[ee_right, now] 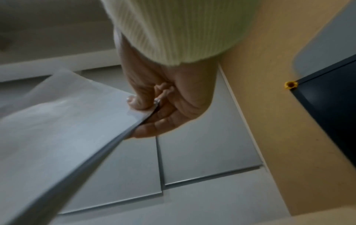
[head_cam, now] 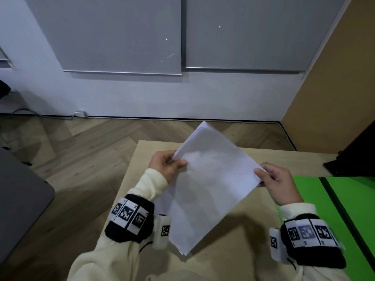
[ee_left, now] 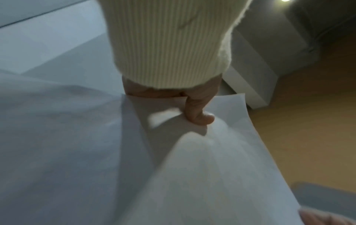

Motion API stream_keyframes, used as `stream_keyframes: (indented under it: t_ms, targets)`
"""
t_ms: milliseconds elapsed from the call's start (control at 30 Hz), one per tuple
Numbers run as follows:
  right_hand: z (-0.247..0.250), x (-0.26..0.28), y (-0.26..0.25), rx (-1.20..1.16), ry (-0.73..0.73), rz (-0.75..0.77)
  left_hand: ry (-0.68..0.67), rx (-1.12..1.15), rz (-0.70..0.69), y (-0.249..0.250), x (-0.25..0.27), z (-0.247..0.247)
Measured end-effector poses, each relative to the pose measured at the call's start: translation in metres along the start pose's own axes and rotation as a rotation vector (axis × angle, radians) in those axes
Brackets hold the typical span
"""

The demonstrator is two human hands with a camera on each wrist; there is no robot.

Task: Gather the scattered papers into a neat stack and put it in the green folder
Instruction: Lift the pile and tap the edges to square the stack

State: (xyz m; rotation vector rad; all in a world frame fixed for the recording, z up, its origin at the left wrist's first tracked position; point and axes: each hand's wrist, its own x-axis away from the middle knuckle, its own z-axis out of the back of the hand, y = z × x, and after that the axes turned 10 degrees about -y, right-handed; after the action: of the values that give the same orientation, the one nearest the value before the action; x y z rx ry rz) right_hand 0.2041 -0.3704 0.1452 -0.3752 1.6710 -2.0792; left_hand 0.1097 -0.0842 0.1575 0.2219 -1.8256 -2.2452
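Note:
A stack of white papers (head_cam: 211, 183) is held tilted in the air above the wooden table (head_cam: 239, 250), one corner pointing down. My left hand (head_cam: 168, 164) pinches its left edge, thumb on top (ee_left: 200, 115). My right hand (head_cam: 272, 179) pinches the right corner, thumb over the sheets (ee_right: 134, 102) and fingers beneath. The green folder (head_cam: 345, 207) lies open on the table at the right, under my right wrist, a dark fold line running down it. The sheet edges look roughly aligned (ee_right: 115, 140).
A dark object (head_cam: 353, 159) stands at the table's far right corner. A grey surface (head_cam: 20, 199) sits left of the table across a gap of wooden floor. A wall with grey panels lies beyond the table.

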Motion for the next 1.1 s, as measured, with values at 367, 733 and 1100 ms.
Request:
stream_keyframes:
  t_ms: [367, 733, 1100]
  targets:
    - [-0.043, -0.006, -0.022, -0.259, -0.063, 0.114, -0.024, 0.081, -0.080, -0.010, 0.012, 0.003]
    - [-0.056, -0.014, -0.022, -0.120, 0.079, 0.085, -0.050, 0.132, -0.201, 0.008, 0.007, -0.015]
    - [-0.054, -0.032, -0.012, -0.103, 0.058, 0.032, 0.078, 0.256, -0.097, 0.013, -0.004, -0.011]
